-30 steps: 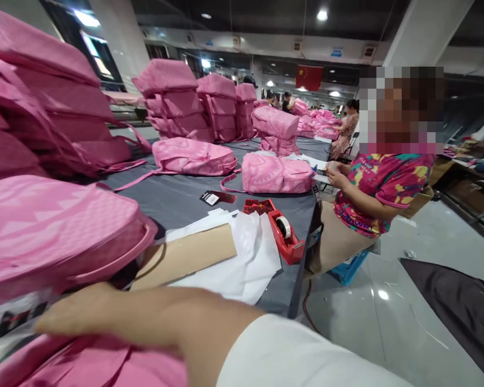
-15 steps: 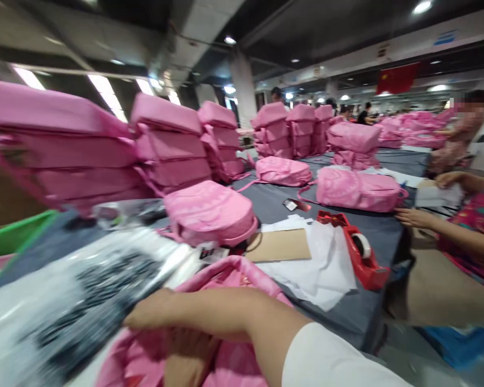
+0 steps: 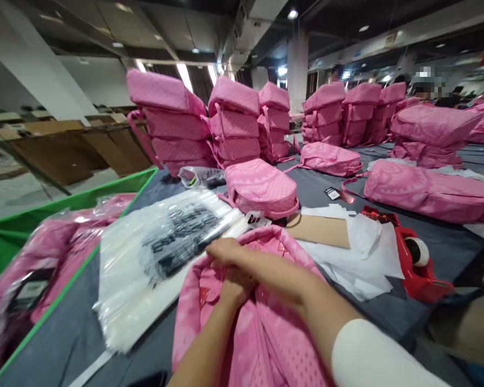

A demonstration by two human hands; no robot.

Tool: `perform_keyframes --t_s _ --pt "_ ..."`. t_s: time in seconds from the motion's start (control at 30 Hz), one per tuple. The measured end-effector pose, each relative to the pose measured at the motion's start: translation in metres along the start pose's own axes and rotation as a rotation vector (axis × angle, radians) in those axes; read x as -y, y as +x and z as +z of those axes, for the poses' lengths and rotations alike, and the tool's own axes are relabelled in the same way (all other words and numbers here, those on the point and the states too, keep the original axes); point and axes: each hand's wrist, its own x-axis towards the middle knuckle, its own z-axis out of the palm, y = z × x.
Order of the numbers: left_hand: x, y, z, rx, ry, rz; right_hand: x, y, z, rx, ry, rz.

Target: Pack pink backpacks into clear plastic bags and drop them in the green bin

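Table [image 3: 72,329]: backpack [image 3: 268,338], left hand [image 3: 239,286] seemingly inside

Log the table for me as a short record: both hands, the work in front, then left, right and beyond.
Left hand: reaching into the open pink bag; fingers partly hidden
Right hand: crossed above the left, at the bag's rim; grip unclear
Left: printed plastic bags; green container with wrapped pink bags
Right: cardboard on white sheets; red tape dispenser
Beyond: another pink bag; stacked pink bags
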Motion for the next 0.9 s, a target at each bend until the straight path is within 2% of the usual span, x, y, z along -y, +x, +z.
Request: perform_keyframes --t_s 0.07,0.13,0.2,0.27,0.33,0.4,0.5,0.6,0.67,0.7,0.77,0.87,0.9 --pt "-0.005 -0.004 -0.007 0.072 -0.009 -0.048 0.004 -0.041 -0.002 -0.094 0.013 0.006" --pt "-0.009 -0.006 -0.013 0.084 0.008 -0.123 0.004 -0.085 0.004 -0.156 0.004 0.047" --pt "-0.015 -0.005 -0.019 0.039 0.047 -0.219 0.002 -0.126 0.019 -0.159 -0.016 0.077" --pt "-0.024 -0.001 -0.026 0.016 0.095 -0.296 0.002 -0.158 0.038 -0.088 -0.035 0.108" --pt "-0.036 0.002 -0.033 0.052 0.111 -0.324 0.001 -0.174 0.053 -0.029 -0.050 0.140" --pt "-0.053 -0.003 -0.045 0.121 0.070 -0.310 -0.001 -0.175 0.062 -0.025 -0.067 0.168" --pt "-0.088 -0.032 -0.077 0.188 -0.042 -0.262 -0.008 -0.159 0.070 -0.037 -0.102 0.196" --pt "-0.131 -0.079 -0.116 0.187 -0.220 -0.050 -0.014 -0.146 0.074 -0.067 -0.115 0.211" --pt "-0.151 -0.106 -0.125 0.237 -0.278 0.229 -0.017 -0.142 0.076 -0.109 -0.112 0.211" --pt "-0.156 -0.116 -0.121 0.261 -0.272 0.374 -0.017 -0.141 0.076 -0.127 -0.108 0.211" --pt "-0.153 -0.128 -0.101 0.271 -0.222 0.615 -0.017 -0.139 0.073 -0.159 -0.077 0.243" --pt "-0.136 -0.135 -0.059 0.172 -0.152 0.773 -0.008 -0.149 0.059 -0.300 0.022 0.329" --pt "-0.131 -0.136 -0.048 0.145 -0.132 0.790 -0.001 -0.158 0.053 -0.365 0.051 0.285"
